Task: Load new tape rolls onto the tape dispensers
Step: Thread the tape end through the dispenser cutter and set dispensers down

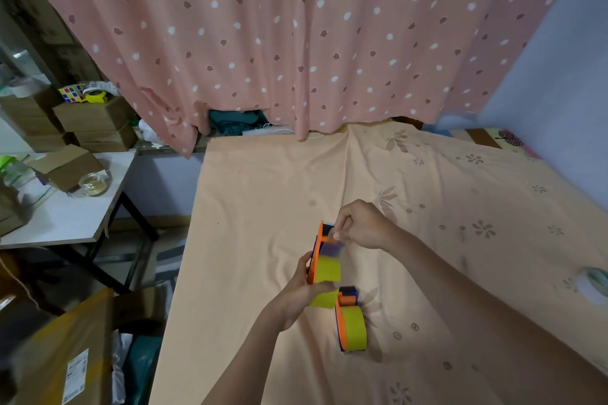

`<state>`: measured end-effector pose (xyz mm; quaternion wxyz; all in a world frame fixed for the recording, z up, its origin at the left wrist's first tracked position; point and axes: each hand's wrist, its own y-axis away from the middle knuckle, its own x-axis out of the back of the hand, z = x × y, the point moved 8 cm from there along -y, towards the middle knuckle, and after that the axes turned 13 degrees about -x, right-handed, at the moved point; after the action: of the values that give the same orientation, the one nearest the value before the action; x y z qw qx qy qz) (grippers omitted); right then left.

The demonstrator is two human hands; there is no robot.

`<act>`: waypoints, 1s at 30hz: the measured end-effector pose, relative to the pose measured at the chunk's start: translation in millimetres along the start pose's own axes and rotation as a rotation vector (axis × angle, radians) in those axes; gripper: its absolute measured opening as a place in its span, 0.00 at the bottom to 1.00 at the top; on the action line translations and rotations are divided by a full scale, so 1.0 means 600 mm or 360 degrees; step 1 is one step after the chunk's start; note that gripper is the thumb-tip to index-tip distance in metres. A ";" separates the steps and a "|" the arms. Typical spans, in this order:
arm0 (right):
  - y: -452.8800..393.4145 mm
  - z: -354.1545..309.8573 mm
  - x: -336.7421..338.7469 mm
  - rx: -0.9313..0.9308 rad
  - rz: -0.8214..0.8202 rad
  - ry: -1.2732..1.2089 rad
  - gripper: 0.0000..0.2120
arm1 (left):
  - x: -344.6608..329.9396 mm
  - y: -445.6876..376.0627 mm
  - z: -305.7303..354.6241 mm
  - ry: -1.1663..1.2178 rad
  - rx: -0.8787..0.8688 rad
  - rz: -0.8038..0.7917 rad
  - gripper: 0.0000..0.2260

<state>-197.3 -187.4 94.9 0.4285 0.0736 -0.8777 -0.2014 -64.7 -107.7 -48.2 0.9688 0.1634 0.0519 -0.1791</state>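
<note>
Two orange tape dispensers sit on the peach bedsheet [263, 194]. The left hand [304, 294] grips the raised dispenser [316, 251] around its yellow roll [326, 271]. The right hand [360, 223] pinches what appears to be the tape end at the far end. The second dispenser [351, 322], loaded, lies just nearer, untouched.

Dim, soft indoor light, wide-angle bending at the edges, slight motion blur overall.

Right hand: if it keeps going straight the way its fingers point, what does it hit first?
The right hand points left, pinching the tape end at the held tape dispenser's orange head. It would likely meet that head first; depth is unclear.
</note>
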 end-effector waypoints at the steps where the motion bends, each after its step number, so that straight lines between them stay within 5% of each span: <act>1: 0.000 0.003 0.002 -0.0028 -0.0042 -0.0027 0.06 | 0.001 0.000 0.000 0.0013 -0.0004 0.0002 0.42; 5: 0.007 0.006 -0.010 -0.0098 -0.0260 -0.0218 0.06 | -0.007 -0.003 0.010 0.0075 0.0028 0.0036 0.40; 14: 0.013 0.007 -0.003 -0.0134 -0.0288 -0.0061 0.04 | -0.029 -0.010 0.008 0.0034 0.0118 0.0170 0.28; 30: -0.012 0.001 0.049 -0.0255 -0.0094 -0.0007 0.06 | -0.031 0.000 0.007 -0.0027 0.0001 -0.0020 0.37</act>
<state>-216.3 -202.4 112.8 0.4250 0.0645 -0.8571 -0.2838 -81.6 -102.9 -41.4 0.9680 0.1618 0.0445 -0.1867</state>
